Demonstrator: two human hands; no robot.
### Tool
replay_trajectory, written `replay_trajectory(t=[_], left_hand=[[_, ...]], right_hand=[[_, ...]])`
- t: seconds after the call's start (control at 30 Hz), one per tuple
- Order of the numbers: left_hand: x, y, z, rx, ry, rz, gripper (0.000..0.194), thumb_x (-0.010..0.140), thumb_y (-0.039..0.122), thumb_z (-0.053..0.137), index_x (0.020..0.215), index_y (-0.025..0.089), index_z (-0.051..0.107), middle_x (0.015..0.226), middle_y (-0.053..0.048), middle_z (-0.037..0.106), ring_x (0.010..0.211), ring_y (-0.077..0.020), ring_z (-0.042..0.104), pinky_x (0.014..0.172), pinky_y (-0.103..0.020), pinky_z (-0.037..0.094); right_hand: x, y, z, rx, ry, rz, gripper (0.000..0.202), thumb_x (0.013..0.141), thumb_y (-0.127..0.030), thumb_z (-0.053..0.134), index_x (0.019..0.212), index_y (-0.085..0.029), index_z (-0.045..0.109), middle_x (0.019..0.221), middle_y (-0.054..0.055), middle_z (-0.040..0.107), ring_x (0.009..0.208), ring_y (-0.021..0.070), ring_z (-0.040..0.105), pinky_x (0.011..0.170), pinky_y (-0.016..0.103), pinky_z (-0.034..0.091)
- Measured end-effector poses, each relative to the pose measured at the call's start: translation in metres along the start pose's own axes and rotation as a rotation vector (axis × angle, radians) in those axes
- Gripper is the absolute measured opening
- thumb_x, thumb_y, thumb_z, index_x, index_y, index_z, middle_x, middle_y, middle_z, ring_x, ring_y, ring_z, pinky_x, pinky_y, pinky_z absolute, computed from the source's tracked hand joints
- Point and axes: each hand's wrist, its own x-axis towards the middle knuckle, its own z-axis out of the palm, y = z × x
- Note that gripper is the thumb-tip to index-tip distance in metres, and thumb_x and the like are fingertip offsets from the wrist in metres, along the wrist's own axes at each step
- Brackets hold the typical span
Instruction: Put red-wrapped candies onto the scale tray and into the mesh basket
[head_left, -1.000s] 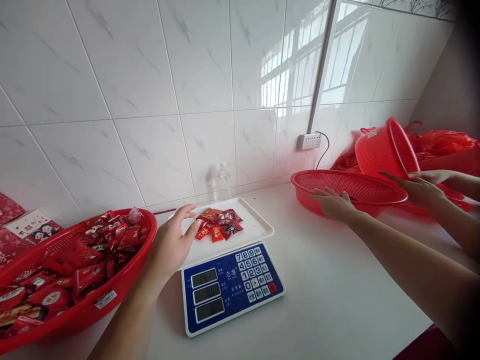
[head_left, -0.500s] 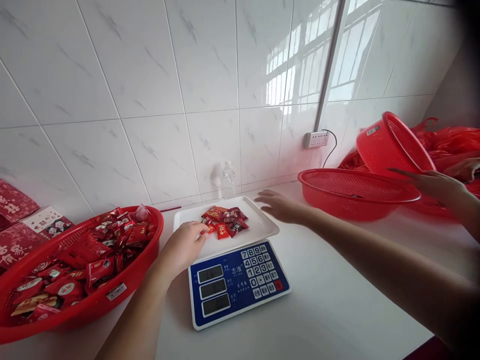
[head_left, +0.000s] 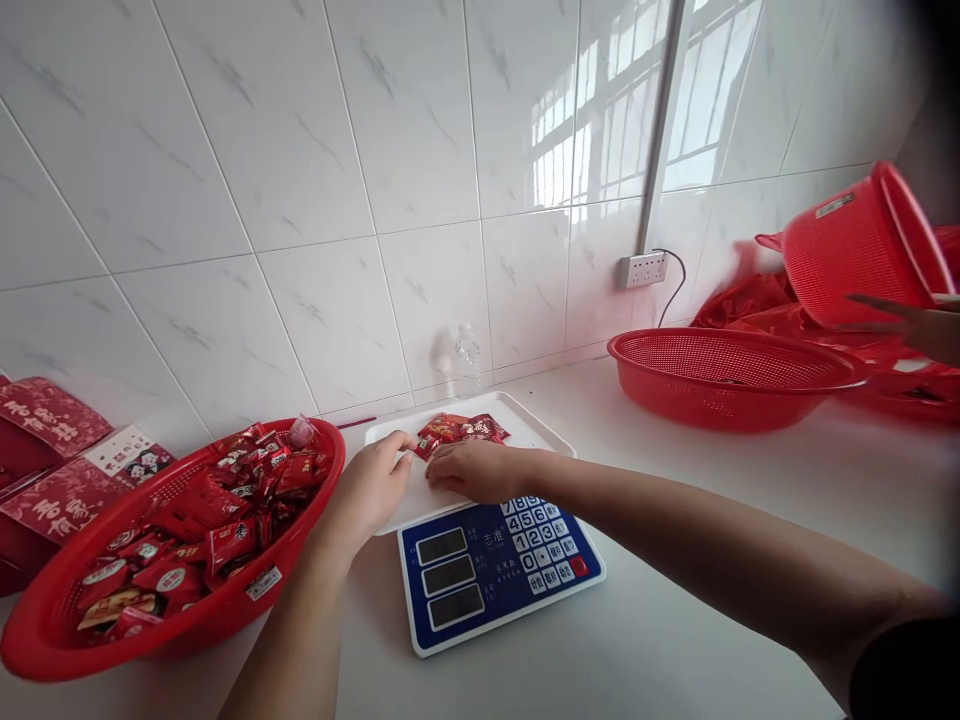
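Note:
Several small red wrapped packets (head_left: 461, 428) lie in a pile on the white tray (head_left: 536, 425) of a blue counting scale (head_left: 487, 580). My left hand (head_left: 375, 485) is at the pile's left side, thumb and index finger apart, with no packet visible between them. Across the front of the pile lies my right hand (head_left: 484, 470), its fingers bent down and close together. It hides the nearer packets and part of the keypad, and whatever is under its fingers cannot be seen. To the left stands a red basket (head_left: 22, 640) full of similar packets.
Red printed boxes (head_left: 52, 485) sit behind the full basket. A clear bottle (head_left: 466, 352) stands by the tiled wall. Another red basket (head_left: 667, 395) is at right, where a co-worker's hand (head_left: 930, 325) is beside a tilted red basket (head_left: 855, 260). A socket strip (head_left: 643, 270) is on the wall.
My right hand has moved left from beyond the tray's right edge onto the front of the packets. The tilted basket has moved up and right. The view has shifted slightly.

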Motion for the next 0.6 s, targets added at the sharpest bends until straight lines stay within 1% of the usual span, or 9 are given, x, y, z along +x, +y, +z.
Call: replay_trajectory(t=[0.07,0.1,0.2,0.3,0.37,0.4,0.43,0.5,0.6], left_hand=[[0.0,0.0,0.0,-0.01,-0.008,0.009,0.024,0.086,0.028,0.038,0.098,0.025,0.058,0.077,-0.001,0.067,0.065,-0.0175,0.06,0.061,-0.026,0.04],[0.0,0.0,0.0,-0.016,-0.012,0.016,0.024,0.086,0.027,0.037,0.097,0.025,0.058,0.078,-0.001,0.067,0.065,-0.0175,0.06,0.061,-0.026,0.04],[0.0,0.0,0.0,-0.042,-0.001,0.045,0.024,0.086,0.026,0.037,0.096,0.025,0.058,0.087,-0.001,0.068,0.07,-0.0172,0.06,0.064,-0.027,0.04],[0.0,-0.002,-0.001,-0.056,0.025,0.047,0.022,0.085,0.026,0.038,0.095,0.024,0.058,0.091,-0.002,0.068,0.074,-0.0179,0.061,0.065,-0.027,0.041],[-0.001,-0.002,-0.003,-0.052,0.034,0.037,0.023,0.085,0.027,0.038,0.096,0.024,0.058,0.092,-0.003,0.068,0.078,-0.0191,0.062,0.066,-0.027,0.041],[-0.001,-0.002,-0.003,-0.049,0.036,0.032,0.023,0.085,0.028,0.039,0.096,0.024,0.058,0.095,-0.003,0.068,0.08,-0.0197,0.062,0.067,-0.027,0.041],[-0.001,-0.002,-0.004,-0.047,0.035,0.03,0.023,0.085,0.028,0.039,0.097,0.024,0.059,0.097,-0.004,0.068,0.083,-0.0202,0.062,0.067,-0.028,0.042],[-0.002,-0.001,-0.004,-0.043,0.026,0.03,0.024,0.085,0.028,0.039,0.098,0.024,0.059,0.099,-0.004,0.068,0.085,-0.0208,0.062,0.069,-0.028,0.042],[-0.002,-0.001,-0.004,-0.042,0.011,0.047,0.024,0.084,0.028,0.041,0.1,0.024,0.06,0.101,-0.004,0.068,0.085,-0.0202,0.062,0.071,-0.028,0.043]], right_hand=[[-0.003,0.001,-0.006,0.035,-0.002,0.1,0.023,0.086,-0.019,0.047,0.098,-0.019,0.067,0.1,0.006,0.069,0.094,0.0199,0.06,0.083,0.034,0.044],[-0.003,0.001,-0.009,0.037,0.01,0.147,0.023,0.085,-0.02,0.049,0.1,-0.02,0.066,0.102,0.006,0.068,0.094,0.0202,0.06,0.083,0.034,0.044],[0.006,0.007,-0.012,0.001,0.08,0.272,0.029,0.086,-0.023,0.048,0.112,-0.024,0.062,0.12,0.007,0.06,0.111,0.0219,0.051,0.092,0.036,0.039],[0.02,0.016,-0.008,-0.032,0.096,0.4,0.04,0.089,-0.036,0.042,0.124,-0.023,0.053,0.13,0.013,0.051,0.123,0.03,0.04,0.096,0.05,0.032],[0.028,0.021,-0.005,-0.025,0.069,0.448,0.047,0.088,-0.045,0.039,0.128,-0.022,0.05,0.132,0.017,0.048,0.124,0.0357,0.037,0.092,0.058,0.031],[0.031,0.022,-0.004,-0.018,0.055,0.451,0.049,0.088,-0.048,0.038,0.128,-0.022,0.05,0.133,0.017,0.047,0.123,0.0366,0.037,0.091,0.06,0.031],[0.032,0.023,-0.004,-0.01,0.042,0.442,0.049,0.087,-0.049,0.038,0.126,-0.024,0.052,0.134,0.015,0.047,0.124,0.0362,0.037,0.092,0.059,0.03],[0.033,0.022,-0.005,0.009,0.019,0.394,0.045,0.084,-0.052,0.044,0.117,-0.025,0.059,0.13,0.011,0.052,0.123,0.0332,0.039,0.094,0.054,0.03],[0.03,0.021,-0.011,0.055,-0.015,0.318,0.035,0.079,-0.053,0.052,0.091,-0.026,0.069,0.116,0.005,0.062,0.115,0.0268,0.048,0.094,0.042,0.035]])
